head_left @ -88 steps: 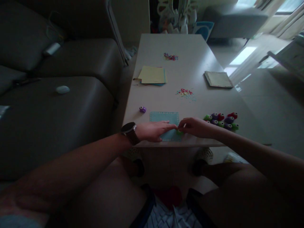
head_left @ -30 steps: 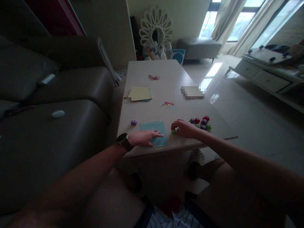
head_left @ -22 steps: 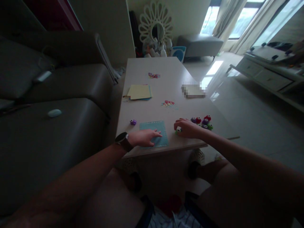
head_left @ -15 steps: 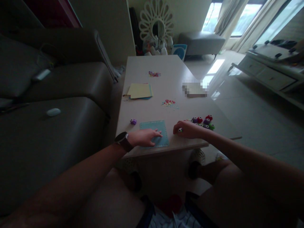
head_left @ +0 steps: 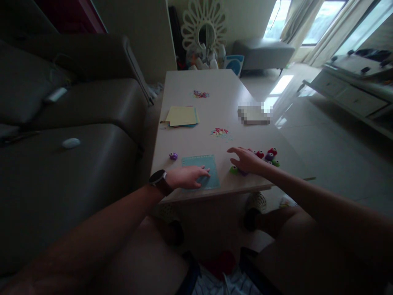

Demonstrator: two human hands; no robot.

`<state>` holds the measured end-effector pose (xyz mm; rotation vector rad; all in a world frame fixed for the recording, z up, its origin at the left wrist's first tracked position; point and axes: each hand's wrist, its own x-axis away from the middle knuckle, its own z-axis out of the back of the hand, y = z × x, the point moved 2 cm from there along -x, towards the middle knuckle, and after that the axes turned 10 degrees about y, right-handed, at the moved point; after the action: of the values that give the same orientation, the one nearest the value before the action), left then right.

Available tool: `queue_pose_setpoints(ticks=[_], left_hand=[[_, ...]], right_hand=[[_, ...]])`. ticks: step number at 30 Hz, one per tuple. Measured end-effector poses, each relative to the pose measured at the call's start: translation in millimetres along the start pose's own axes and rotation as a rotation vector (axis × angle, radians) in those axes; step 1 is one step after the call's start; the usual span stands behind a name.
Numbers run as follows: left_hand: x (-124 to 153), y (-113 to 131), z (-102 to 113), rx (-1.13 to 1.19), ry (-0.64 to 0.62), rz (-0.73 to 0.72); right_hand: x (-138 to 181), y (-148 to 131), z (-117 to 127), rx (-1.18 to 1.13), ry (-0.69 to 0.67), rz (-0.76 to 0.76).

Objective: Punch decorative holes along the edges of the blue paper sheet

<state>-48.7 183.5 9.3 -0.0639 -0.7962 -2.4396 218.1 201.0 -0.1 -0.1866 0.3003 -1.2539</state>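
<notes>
My left hand (head_left: 192,176) lies with spread fingers on a light blue sheet (head_left: 198,162) that has a decorated border, near the table's front edge. Left of the sheet sits a small purple toy (head_left: 173,156) with eyes. My right hand (head_left: 245,159) is open over the right front of the table, its thumb and fingers apart. Just below it a small green toy (head_left: 233,169) stands beside a purple one (head_left: 243,173), which the hand partly covers. Several red, purple and green toys (head_left: 271,155) are grouped to the right of this hand.
A stack of coloured paper (head_left: 183,116) lies at the table's left side. Small colourful pieces form one heap (head_left: 220,132) mid-table and another (head_left: 201,94) farther back. A blurred-out flat item (head_left: 256,115) is at the right edge. A sofa (head_left: 101,143) borders the left.
My right hand has let go of a small green toy, opened and lifted slightly up and to the right. The toy now stands on the table. My left hand stays on the sheet.
</notes>
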Motion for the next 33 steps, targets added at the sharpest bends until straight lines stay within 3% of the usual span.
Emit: queue_pose_setpoints(ticks=[4, 8, 12, 16, 20, 25, 33], left_hand=[[-0.5, -0.9, 1.0, -0.007, 0.071, -0.019], [0.0, -13.3, 19.0, 0.022, 0.236, -0.017], [9.9, -53.5, 49.7, -0.109, 0.454, 0.187], [22.9, -93.7, 59.5, -0.151, 0.404, 0.477], [25.8, -106.8, 53.6, -0.024, 0.399, 0.542], [17.2, -94.0, 55.0, 0.06, 0.518, 0.475], [-19.6, -23.0, 31.1, 0.56, 0.482, 0.218]], right_hand=[[2.9, 0.1, -0.3, 0.029, -0.017, 0.011], [4.1, -2.8, 2.1, 0.027, -0.02, 0.052], [4.6, -7.0, 5.0, 0.026, -0.005, 0.08], [5.7, -9.9, 5.7, 0.041, -0.012, 0.112], [6.2, -10.2, 6.8, 0.044, -0.006, 0.137], [6.3, -15.9, 11.3, 0.025, 0.031, 0.19], [16.3, -51.5, 14.4, -0.344, 0.003, 0.292]])
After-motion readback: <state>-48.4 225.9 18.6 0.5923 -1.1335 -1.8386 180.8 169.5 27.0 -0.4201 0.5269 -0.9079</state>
